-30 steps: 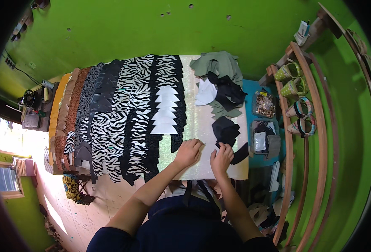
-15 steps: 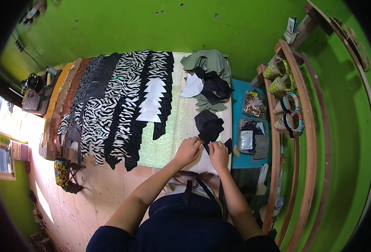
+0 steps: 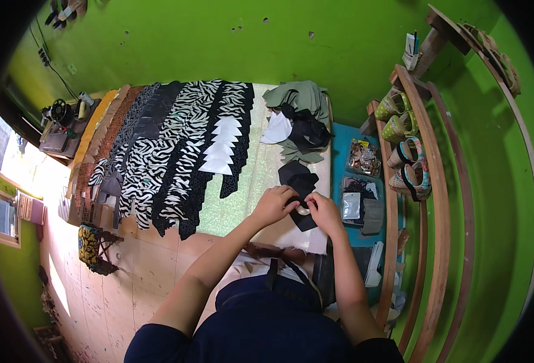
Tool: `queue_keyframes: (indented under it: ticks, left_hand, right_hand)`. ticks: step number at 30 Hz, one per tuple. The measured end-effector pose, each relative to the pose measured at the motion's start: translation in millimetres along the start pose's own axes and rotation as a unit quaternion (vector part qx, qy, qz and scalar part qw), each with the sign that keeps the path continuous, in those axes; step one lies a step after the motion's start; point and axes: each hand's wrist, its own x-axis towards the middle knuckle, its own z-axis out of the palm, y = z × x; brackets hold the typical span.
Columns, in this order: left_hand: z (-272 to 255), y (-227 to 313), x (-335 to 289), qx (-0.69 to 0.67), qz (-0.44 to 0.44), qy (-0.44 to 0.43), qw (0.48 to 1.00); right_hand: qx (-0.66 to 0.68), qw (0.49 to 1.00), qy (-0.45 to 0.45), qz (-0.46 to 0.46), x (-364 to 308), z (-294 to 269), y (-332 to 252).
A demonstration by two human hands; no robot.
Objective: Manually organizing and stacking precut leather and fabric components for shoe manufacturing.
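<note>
My left hand [image 3: 275, 204] and my right hand [image 3: 324, 214] are close together near the table's front edge, fingers pinched. Between them is a black cut fabric piece [image 3: 304, 223], its lower part hanging down below my fingertips. A small pale patch shows at the pinch, too small to make out. Just beyond my hands lie more black pieces [image 3: 298, 176], loosely stacked. Farther back sits a heap of green-grey pieces [image 3: 298, 97], with crumpled black cloth [image 3: 308, 130] and a white piece [image 3: 277, 126] on it.
Overlapping rows of zebra-print pieces [image 3: 135, 169], white pieces [image 3: 219, 148] and other coloured pieces cover the table's left. A blue surface [image 3: 340, 233] at right bears clear boxes [image 3: 363, 156]. Beyond stands a wooden rack [image 3: 439, 181] with shoes [image 3: 409, 175]. A sewing machine [image 3: 60, 112] stands far left.
Both hands have lifted slightly and shifted right, and the right fingers have turned. More of the black piece now hangs below the hands, and a pale patch shows. My view has shifted a little.
</note>
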Motion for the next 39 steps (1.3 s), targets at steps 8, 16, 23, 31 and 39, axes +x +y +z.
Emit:
queue_keyframes:
  ticks: [8,16,23,31,39]
  left_hand:
    - [22.9,2.8,0.3,-0.084,-0.097,0.216,0.968]
    - [20.6,8.6,3.8,-0.413,-0.351,0.051,0.839]
    - [4.2,7.3,5.6,-0.530,-0.344,0.018,0.775]
    - [-1.3,2.3,3.1,-0.565,-0.382,0.107,0.723]
    - [-44.3,-27.0,-34.5,-0.139,-0.036,-0.089,0.986]
  right_hand:
    - [0.171,0.983,0.019,0.068,7.0,6.3,3.6]
    - [0.382,0.918,0.020,0.107,11.7,21.5,-0.9]
    - [0.487,0.854,-0.022,0.181,11.9,12.7,-7.7]
    - [0.195,0.981,-0.006,-0.008,6.2,18.3,-22.5]
    - [0.092,0.975,-0.192,-0.066,12.4,31.0,-19.4]
